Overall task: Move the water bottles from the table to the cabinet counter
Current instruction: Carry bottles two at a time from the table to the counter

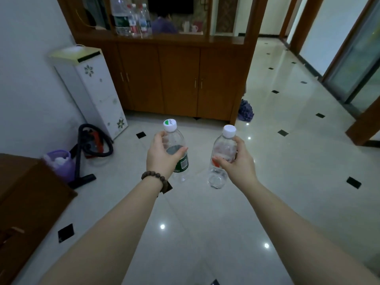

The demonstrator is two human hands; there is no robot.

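My left hand (162, 155) grips a clear water bottle with a green label (178, 153) and a white-green cap. My right hand (236, 161) holds a second clear bottle with a red label (221, 159) and a white cap. Both bottles are upright, held out over the tiled floor. Ahead stands the brown wooden cabinet, and on its counter (185, 39) at the left stand several water bottles (131, 19), one of them large.
A white floral floor unit (92, 89) leans by the left wall. A vacuum cleaner (90, 149) and a purple bin (60, 163) sit on the floor at left. A brown table edge (24, 198) is at lower left. A purple cloth heap (245, 111) lies by the cabinet's right corner.
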